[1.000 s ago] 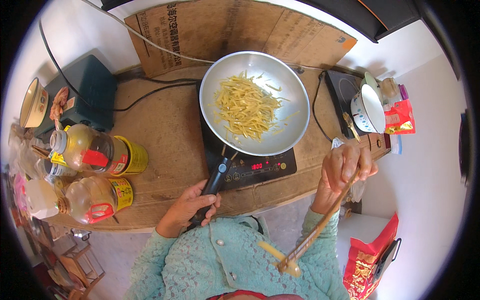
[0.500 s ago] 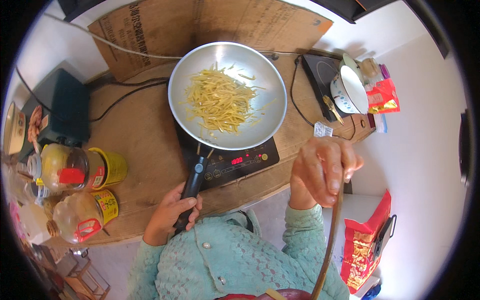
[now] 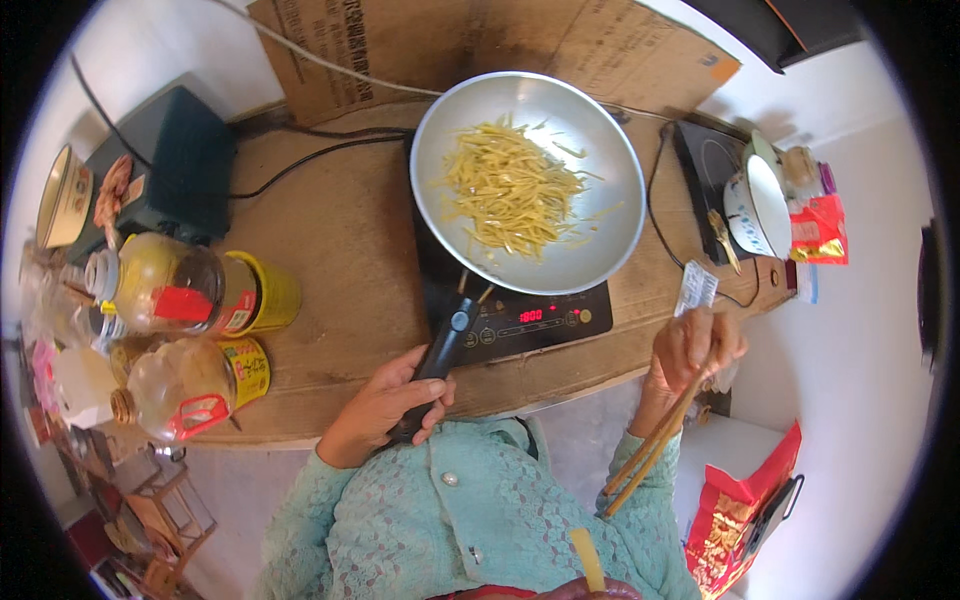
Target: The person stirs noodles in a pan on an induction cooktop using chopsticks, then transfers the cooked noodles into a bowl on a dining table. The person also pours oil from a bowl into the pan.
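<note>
A silver frying pan [image 3: 612, 205] stands on a black induction cooker [image 3: 560, 325] whose red display is lit. Thin yellow shreds [image 3: 510, 190], like cut potato, lie heaped in it. My left hand [image 3: 395, 402] is wrapped around the pan's black handle [image 3: 445, 345]. Off to the right, past the table edge, my right hand [image 3: 692, 348] grips a pair of wooden chopsticks [image 3: 655, 445], tips pointing down toward my sleeve. One pale yellow strip [image 3: 586, 560] shows at the lower edge, apart from the chopsticks.
Oil jugs [image 3: 165, 280] and a yellow tub [image 3: 275, 293] crowd the table's left side. At the right, a second cooker [image 3: 705, 165] carries a white enamel pot [image 3: 758, 210] and a brush-like tool [image 3: 724, 240]. Cardboard [image 3: 500, 40] leans behind; a red bag [image 3: 740, 520] stands below right.
The chopsticks' tips have drawn away from the lower edge, where the yellow strip now shows more fully. The whole view has shifted, so the pan appears farther right. My left hand keeps its hold.
</note>
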`<state>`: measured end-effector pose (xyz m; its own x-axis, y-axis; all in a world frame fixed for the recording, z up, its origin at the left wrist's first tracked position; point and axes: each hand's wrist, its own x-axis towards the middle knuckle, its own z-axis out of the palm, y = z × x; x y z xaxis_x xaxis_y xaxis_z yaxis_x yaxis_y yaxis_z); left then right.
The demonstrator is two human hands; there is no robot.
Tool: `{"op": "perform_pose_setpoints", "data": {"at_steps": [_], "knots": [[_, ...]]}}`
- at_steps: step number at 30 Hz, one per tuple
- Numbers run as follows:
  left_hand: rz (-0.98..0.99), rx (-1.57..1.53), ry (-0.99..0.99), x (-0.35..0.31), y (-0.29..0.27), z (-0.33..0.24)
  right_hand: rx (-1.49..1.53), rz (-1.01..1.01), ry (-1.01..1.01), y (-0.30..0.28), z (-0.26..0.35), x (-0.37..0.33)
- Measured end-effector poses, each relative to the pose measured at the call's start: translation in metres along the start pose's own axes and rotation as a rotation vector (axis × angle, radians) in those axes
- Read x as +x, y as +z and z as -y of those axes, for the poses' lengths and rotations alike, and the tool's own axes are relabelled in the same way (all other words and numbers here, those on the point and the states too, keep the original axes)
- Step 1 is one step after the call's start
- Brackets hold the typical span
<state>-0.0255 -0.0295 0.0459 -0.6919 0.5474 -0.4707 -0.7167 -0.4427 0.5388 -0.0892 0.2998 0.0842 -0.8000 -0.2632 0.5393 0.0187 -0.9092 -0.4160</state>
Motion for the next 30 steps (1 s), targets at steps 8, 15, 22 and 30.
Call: {"op": "perform_pose_setpoints", "data": {"at_steps": [8, 15, 22, 30], "knots": [[0.030, -0.028, -0.007, -0.001, -0.004, -0.001, -0.085, 0.282, 0.030, 0.026, -0.005, 0.043], [0.049, -0.009, -0.015, 0.001, -0.007, 0.000, -0.133, 0.252, 0.032, 0.021, -0.002, 0.049], [0.054, -0.020, -0.021, 0.000, -0.008, 0.002, -0.258, 0.154, -0.039, 0.026, 0.007, 0.052], [0.063, -0.028, -0.009, -0.002, -0.006, 0.001, -0.265, -0.128, -0.228, 0.022, 0.015, 0.038]]}}
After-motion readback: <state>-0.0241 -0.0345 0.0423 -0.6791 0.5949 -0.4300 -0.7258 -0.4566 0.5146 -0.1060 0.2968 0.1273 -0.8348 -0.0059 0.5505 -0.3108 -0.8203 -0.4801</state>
